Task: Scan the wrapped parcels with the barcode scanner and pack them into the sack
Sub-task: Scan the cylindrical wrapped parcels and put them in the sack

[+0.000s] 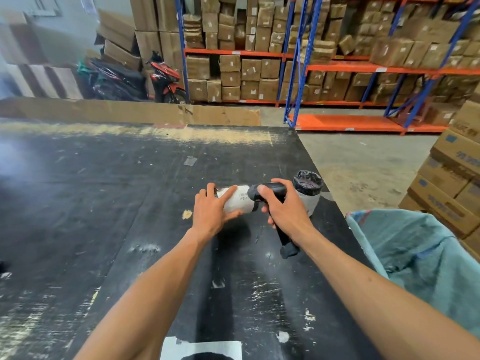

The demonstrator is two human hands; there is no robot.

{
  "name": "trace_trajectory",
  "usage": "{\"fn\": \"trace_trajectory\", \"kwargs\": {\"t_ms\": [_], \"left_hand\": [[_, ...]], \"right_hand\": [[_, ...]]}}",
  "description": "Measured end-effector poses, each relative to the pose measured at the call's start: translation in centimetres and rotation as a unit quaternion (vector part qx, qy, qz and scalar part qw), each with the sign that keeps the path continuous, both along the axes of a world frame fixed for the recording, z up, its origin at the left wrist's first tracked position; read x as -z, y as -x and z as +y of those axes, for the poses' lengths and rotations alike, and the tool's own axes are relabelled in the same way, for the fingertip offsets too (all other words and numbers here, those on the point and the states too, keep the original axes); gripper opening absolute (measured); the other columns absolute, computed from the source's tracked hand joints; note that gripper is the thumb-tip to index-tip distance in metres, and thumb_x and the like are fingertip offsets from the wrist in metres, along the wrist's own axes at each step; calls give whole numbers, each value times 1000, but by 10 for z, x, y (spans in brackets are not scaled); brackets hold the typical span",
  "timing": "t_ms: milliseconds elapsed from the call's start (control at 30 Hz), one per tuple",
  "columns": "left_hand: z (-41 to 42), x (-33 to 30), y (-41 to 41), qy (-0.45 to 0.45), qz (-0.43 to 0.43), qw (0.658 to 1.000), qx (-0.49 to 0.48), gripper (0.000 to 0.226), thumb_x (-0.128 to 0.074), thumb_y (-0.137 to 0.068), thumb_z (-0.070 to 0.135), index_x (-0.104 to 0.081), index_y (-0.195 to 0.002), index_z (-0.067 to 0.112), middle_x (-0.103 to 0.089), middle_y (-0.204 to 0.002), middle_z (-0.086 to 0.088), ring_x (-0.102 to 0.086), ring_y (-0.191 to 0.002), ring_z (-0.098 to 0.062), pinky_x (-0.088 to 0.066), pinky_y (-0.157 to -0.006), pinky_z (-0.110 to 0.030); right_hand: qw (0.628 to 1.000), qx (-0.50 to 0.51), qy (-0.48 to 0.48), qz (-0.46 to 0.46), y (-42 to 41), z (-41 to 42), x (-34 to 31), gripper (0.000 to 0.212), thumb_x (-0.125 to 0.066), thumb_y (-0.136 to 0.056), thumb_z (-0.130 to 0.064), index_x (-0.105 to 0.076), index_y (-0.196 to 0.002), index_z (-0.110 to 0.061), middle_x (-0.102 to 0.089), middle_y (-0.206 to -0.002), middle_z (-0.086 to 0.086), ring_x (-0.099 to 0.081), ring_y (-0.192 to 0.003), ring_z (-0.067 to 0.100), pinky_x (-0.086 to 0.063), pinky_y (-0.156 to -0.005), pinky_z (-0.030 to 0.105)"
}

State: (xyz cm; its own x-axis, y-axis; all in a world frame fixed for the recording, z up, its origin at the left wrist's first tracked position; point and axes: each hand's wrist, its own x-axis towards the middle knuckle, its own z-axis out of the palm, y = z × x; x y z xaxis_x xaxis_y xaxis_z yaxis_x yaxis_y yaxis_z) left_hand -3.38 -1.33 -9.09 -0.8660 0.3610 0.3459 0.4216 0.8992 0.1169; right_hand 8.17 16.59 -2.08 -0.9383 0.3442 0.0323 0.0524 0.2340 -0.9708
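Head view. At centre right of the frame a wrapped parcel [237, 201], a cylinder lying on its side in white film with a printed barcode label facing up, rests on the black table [109, 203]. The left hand [211, 211] lies on it with fingers nearly straight, index finger across the label. The right hand [284, 207] grips a black barcode scanner [267, 190], its head over the parcel's right end and its handle pointing down toward the viewer. Just behind stands a second parcel [309, 192], upright, white-wrapped with a black top. The scuffed tabletop bears pale scratches. A teal sack [420, 258] hangs open at lower right. Blue-and-orange shelving [306, 61] stacked with cartons fills the upper frame; a red motorbike [165, 79] stands at upper left.
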Motion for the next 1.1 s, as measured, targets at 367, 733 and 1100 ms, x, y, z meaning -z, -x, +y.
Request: {"fn": "trace_trajectory", "kwargs": {"t_ms": [367, 733, 1100], "left_hand": [[13, -2, -3, 10, 20, 1000, 6, 73, -57, -86, 73, -47, -149, 40, -50, -125, -16, -50, -96, -35, -38, -87, -42], [22, 2, -4, 5, 5, 1000, 4, 75, -54, -87, 75, -39, -153, 43, -46, -128, -12, -49, -101, -32, -38, -94, -40], [54, 0, -35, -102, -34, 994, 34, 82, -64, -74, 81, -53, -145, 41, -52, -116, -7, -53, -95, -32, -41, -92, -41]], "right_hand": [[1000, -1, -16, 7, -15, 12, -4, 49, -70, -93, -56, -50, -133, -38, -77, -93, 3, -64, -54, -1, -52, -49, 22], [999, 13, -32, 1, -21, 20, 1, 50, -69, -93, -58, -51, -135, -37, -79, -89, 1, -65, -54, 0, -54, -50, 22], [997, 70, 25, 23, -26, 58, 16, 49, -69, -87, -63, -55, -128, -39, -80, -81, 1, -65, -53, 15, -54, -51, 29]]}}
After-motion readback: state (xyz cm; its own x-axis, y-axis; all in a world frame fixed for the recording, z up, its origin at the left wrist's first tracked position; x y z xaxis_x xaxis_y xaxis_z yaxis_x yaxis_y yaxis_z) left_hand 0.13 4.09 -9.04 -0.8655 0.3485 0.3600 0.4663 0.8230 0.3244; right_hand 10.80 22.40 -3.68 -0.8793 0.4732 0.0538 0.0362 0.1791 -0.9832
